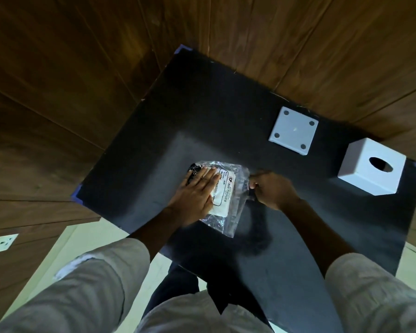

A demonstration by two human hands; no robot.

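A clear plastic packet of tissues (223, 191) lies on the black table (214, 111), a little in front of the person and near the middle of the top. Its long axis runs from the near edge away towards the far edge, leaning slightly left, and the printed label reads along that line.

The left hand (195, 198) lies flat on the left half of the packet with straight fingers pointing away, so its grip is released and it only presses the packet down. The right hand (271, 191) sits just beside the packet's right long edge with the fingers curled in. Its grip appears to pinch the loose plastic there, though the exact hold is small and dark.

So the packet lies to the left of the right hand's grip and under the left palm. Any pull to open the wrap would likely go rightward, across the long axis, with the left hand as the anchor.

A white box with an oval hole (370, 169) and a white square plate (293, 129) stand well apart on the right, nearer the right hand.
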